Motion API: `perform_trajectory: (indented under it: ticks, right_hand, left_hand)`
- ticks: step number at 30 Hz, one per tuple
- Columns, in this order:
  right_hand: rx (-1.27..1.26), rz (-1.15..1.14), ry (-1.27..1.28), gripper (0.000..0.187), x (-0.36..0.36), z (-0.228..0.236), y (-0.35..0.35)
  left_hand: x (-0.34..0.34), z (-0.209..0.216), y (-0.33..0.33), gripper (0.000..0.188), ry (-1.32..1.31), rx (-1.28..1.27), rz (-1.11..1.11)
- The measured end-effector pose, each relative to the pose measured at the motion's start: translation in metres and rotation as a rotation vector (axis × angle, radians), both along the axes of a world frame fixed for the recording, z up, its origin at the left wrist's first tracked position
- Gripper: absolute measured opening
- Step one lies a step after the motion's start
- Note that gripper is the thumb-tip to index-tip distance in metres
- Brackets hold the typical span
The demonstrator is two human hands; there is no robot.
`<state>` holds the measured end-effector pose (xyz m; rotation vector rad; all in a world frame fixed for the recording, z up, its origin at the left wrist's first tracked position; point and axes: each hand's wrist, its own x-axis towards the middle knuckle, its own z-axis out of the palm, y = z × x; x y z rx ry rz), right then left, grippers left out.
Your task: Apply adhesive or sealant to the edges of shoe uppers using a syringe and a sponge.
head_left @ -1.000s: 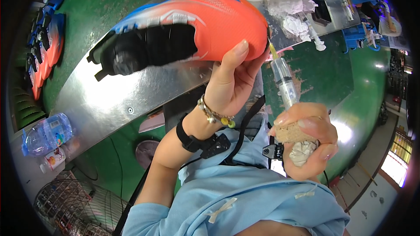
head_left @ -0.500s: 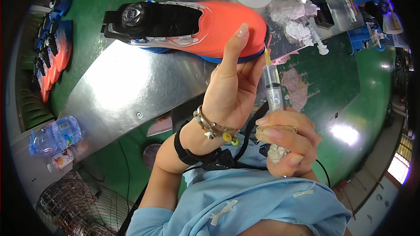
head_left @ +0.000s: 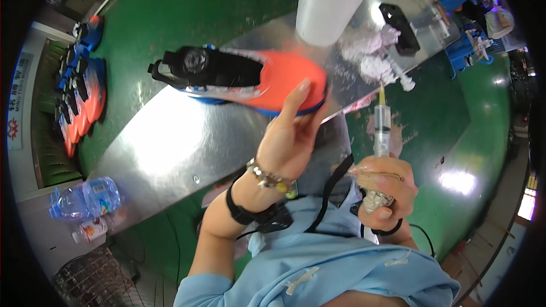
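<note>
At the metal table (head_left: 151, 159), left hand (head_left: 287, 139) grips shoe (head_left: 287, 71) — right hand (head_left: 392, 182), syringe (head_left: 383, 128).

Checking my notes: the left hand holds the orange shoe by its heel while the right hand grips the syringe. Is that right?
Not quite: the head view shows the left hand holding the orange shoe by its toe end, not heel; the right hand does grip the syringe.
</note>
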<state>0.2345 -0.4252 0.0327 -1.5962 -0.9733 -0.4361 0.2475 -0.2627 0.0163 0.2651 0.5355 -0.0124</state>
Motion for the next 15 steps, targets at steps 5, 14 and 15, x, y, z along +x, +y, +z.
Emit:
perform_trajectory:
  ticks: [5,14,15]
  right_hand:
    - [-0.031,-0.229,0.008,0.031,0.015,-0.004,-0.020]
    - [0.002,-0.275,0.261,0.028,0.065,-0.019,0.012]
    - [0.006,-0.271,0.267,0.027,0.072,-0.021,0.009]
  left_hand:
    - [0.001,-0.015,0.100,0.044,0.011,0.206,-0.085]
    - [-0.010,-0.075,0.414,0.044,0.425,0.646,0.952]
    - [-0.022,-0.091,0.427,0.044,0.362,0.747,0.986]
